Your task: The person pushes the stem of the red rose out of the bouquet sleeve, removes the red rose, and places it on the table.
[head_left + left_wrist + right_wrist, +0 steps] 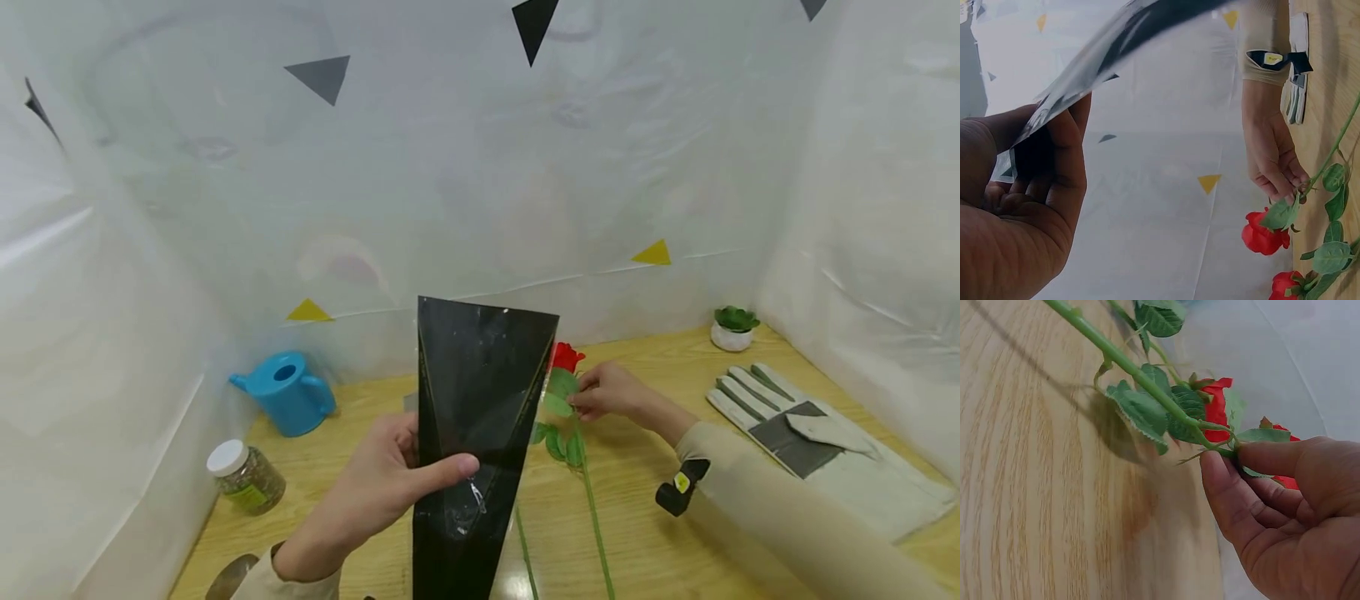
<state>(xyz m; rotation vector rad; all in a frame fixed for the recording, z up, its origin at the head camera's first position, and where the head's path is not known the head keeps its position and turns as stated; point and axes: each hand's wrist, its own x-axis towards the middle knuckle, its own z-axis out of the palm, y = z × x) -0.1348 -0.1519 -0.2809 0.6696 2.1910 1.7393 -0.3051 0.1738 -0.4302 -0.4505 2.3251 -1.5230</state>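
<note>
Black cone sleeve stands upright in my left grip, thumb across its face. Left-wrist view: fingers curled behind it. Right-wrist view: my right grip pinches the rose stem above the counter; leaves could snag the sleeve's mouth.

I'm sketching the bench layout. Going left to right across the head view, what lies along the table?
Jar with white lid → blue watering can → black wrapping sleeve held up by the left hand → red rose pinched by the right hand → small potted succulent → work gloves.
</note>
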